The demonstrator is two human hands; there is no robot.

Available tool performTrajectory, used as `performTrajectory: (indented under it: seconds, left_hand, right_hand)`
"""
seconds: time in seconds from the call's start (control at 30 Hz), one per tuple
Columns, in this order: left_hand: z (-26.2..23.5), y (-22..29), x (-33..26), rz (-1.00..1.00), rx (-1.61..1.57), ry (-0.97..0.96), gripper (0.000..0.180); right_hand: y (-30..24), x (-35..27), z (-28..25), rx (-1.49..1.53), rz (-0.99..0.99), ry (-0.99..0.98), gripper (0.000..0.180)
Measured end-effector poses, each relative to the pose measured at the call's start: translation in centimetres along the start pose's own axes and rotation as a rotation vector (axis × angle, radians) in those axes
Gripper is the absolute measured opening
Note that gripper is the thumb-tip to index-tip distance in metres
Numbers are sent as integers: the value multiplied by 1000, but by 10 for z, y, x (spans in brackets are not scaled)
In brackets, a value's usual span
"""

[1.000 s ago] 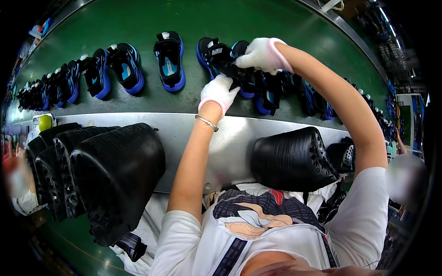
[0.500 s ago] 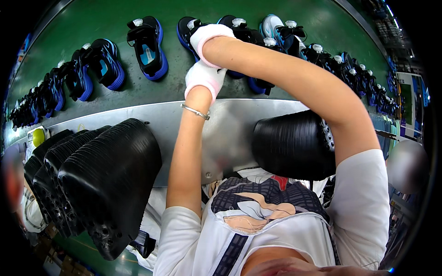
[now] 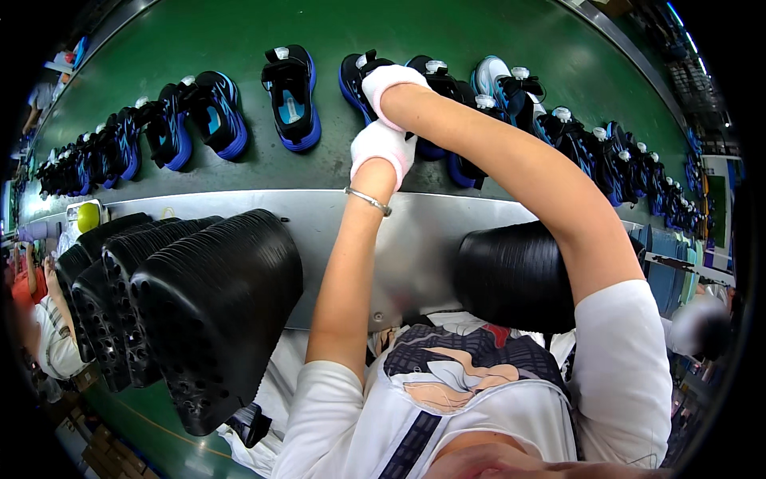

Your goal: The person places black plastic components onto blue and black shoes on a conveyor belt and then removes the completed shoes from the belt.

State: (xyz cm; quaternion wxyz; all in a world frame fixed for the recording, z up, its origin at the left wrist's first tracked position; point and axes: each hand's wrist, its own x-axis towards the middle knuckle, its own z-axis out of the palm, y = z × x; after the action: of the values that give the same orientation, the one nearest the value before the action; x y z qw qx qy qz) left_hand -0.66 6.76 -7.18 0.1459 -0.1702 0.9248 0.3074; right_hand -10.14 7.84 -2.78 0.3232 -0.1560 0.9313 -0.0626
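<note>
One dark shoe (image 3: 349, 84) is on the green table (image 3: 239, 40); the left hand (image 3: 384, 150) is at its near side, perhaps for steadying it, the right hand (image 3: 392, 89) just beyond. From here their fingers are hidden; I cannot tell the grip. I count one separate shoe (image 3: 291, 100) leftward, one white-toed shoe (image 3: 489, 78) rightward.

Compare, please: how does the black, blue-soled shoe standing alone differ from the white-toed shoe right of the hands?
The black, blue-soled shoe has a dark toe, the white-toed shoe a pale one. The black shoe stands apart; the white one is crowded by neighbours. Both rest on the green surface.
</note>
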Motion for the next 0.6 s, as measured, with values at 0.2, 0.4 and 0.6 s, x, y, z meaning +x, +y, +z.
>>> performTrajectory:
  seconds: [0.2, 0.4, 0.6]
  left_hand:
    - [-8, 1, -3, -2, 23, -53, 39]
    - [-7, -14, -8, 100, 6, 71, 46]
    - [-16, -16, -15, 161, 36, 34, 52]
  right_hand:
    - [11, -5, 0, -396, -230, 35, 33]
    - [31, -71, -55, -558, -328, 117, 32]
    - [73, -88, -79, -586, -288, 140, 33]
